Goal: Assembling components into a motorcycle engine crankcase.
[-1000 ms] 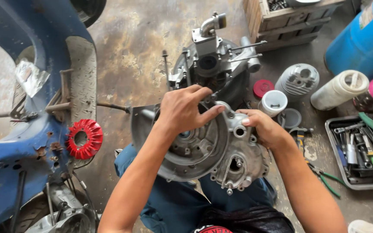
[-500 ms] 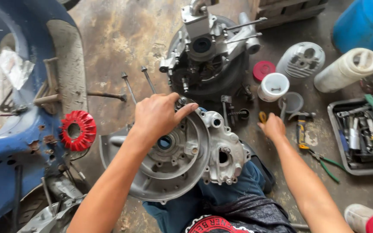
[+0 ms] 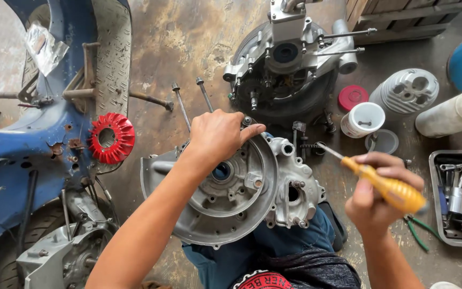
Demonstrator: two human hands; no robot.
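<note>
A grey aluminium engine case half (image 3: 231,198) rests on my lap over the stained concrete floor. My left hand (image 3: 219,135) grips its upper rim, fingers curled over the edge. To the right of the case, my right hand (image 3: 383,190) holds a yellow-handled screwdriver (image 3: 386,184), its metal tip pointing up-left toward the case's far corner. The other engine block (image 3: 287,64) with studs lies on the floor beyond the case.
A blue scooter frame (image 3: 33,150) with a red fan wheel (image 3: 112,138) fills the left. Two long bolts (image 3: 180,104) lie on the floor. Right side: a red cap (image 3: 352,97), white cup (image 3: 363,119), grey finned cylinder (image 3: 407,90), tool tray (image 3: 458,200), green pliers (image 3: 418,231).
My right hand left the floor near the small parts and now holds the yellow screwdriver raised beside the case. My left hand stayed on the case rim.
</note>
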